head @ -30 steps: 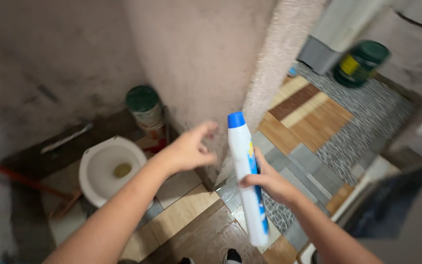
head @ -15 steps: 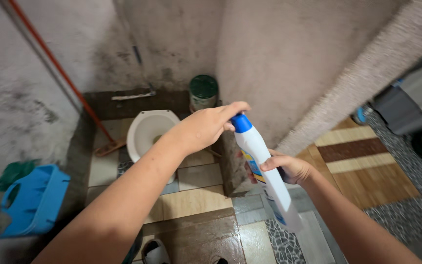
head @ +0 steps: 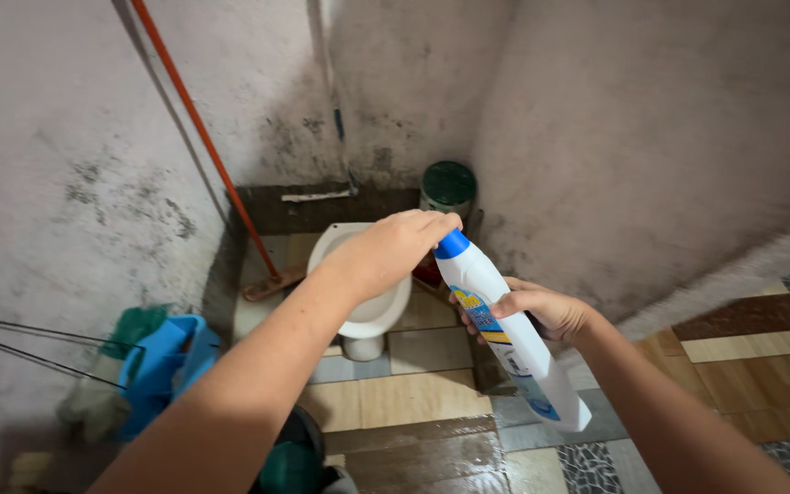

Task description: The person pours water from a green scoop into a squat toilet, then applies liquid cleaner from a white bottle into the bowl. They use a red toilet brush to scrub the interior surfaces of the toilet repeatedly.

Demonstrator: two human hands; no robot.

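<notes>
A tall white cleaner bottle (head: 511, 340) with a blue cap (head: 452, 243) is held slanted in front of me, cap up and to the left. My right hand (head: 541, 309) grips the bottle's body from behind. My left hand (head: 393, 245) reaches across and closes its fingers over the blue cap. Below and behind the hands stands a white toilet bowl (head: 377, 311) on a tiled floor, partly hidden by my left forearm.
An orange broom handle (head: 205, 146) leans on the stained left wall. A blue plastic container (head: 162, 366) sits at lower left. A green-lidded bucket (head: 447, 187) stands in the back corner. A dark round object (head: 290, 462) lies near my feet.
The view has swung left toward the toilet. My left hand went from open beside the bottle to gripping its blue cap. My right hand keeps holding the bottle.
</notes>
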